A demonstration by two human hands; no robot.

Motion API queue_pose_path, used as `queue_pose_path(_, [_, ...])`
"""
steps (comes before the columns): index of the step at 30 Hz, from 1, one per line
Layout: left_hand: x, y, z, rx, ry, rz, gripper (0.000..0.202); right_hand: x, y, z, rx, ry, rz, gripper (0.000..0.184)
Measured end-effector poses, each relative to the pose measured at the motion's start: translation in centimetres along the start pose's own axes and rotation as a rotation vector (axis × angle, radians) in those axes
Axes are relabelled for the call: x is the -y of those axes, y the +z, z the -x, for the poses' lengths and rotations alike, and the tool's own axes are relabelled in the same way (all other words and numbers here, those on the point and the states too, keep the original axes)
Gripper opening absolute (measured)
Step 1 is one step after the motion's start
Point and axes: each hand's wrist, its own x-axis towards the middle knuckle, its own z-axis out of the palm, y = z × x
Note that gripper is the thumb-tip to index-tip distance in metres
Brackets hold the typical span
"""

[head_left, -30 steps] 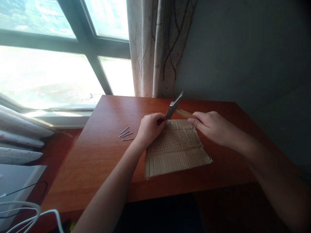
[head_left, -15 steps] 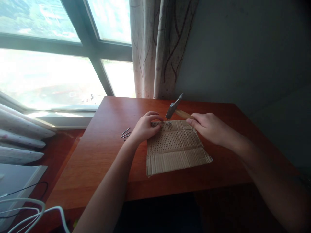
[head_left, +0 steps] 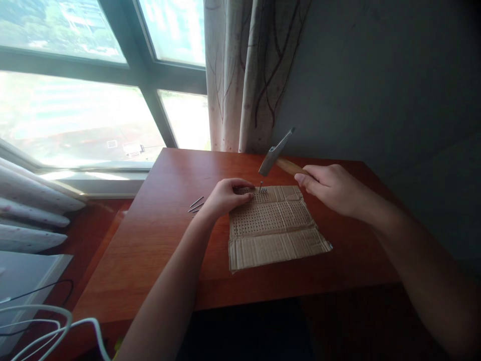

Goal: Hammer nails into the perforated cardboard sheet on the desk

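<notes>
In my right hand (head_left: pixel 326 186) is the wooden handle of a hammer (head_left: pixel 271 159), my fingers wrapped round it. The metal head is raised above the far edge of a perforated cardboard sheet (head_left: pixel 278 245). Below the head a nail (head_left: pixel 260 186) stands upright in the cardboard, with several nail heads in a cluster close by. My left hand (head_left: pixel 230 196) rests on the far left corner of the sheet, thumb and fingers apart, just left of the upright nail. Whether its fingertips touch the nail I cannot tell.
Several loose nails (head_left: pixel 196 204) lie on the wooden table (head_left: pixel 150 240) left of my left wrist. A window (head_left: pixel 75 115) and a curtain (head_left: pixel 229 75) stand behind it. White cables (head_left: pixel 82 323) loop at the lower left, beside a pale surface.
The hammer head has lifted off the nail, up and slightly right, with my right hand. My left hand stays on the cardboard, its raised fingers now lower. The view has shifted slightly.
</notes>
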Motion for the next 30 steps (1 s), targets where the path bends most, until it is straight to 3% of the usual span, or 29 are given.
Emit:
queue_pose_path(5, [0.09,0.06,-0.02,-0.007,0.007,0.010,0.028,0.17,0.15,-0.54,0.089,0.004,0.027,0.042])
queue_pose_path(12, [0.30,0.10,-0.02,-0.010,0.038,0.001,0.028,0.44,-0.01,-0.29,0.028,0.017,0.048,0.041])
queue_pose_path(16, [0.49,0.04,-0.03,-0.007,0.062,-0.018,0.030,0.50,0.45,-0.36,0.085,0.007,0.067,0.041])
queue_pose_path(23, [0.56,-0.37,0.23,0.033,0.173,-0.210,0.033,0.22,0.83,-0.60,0.098,0.025,0.056,0.041])
queue_pose_path(30, [0.85,-0.52,0.18,0.038,0.177,-0.275,0.034,0.30,0.16,-0.20,0.039,-0.012,0.031,0.041])
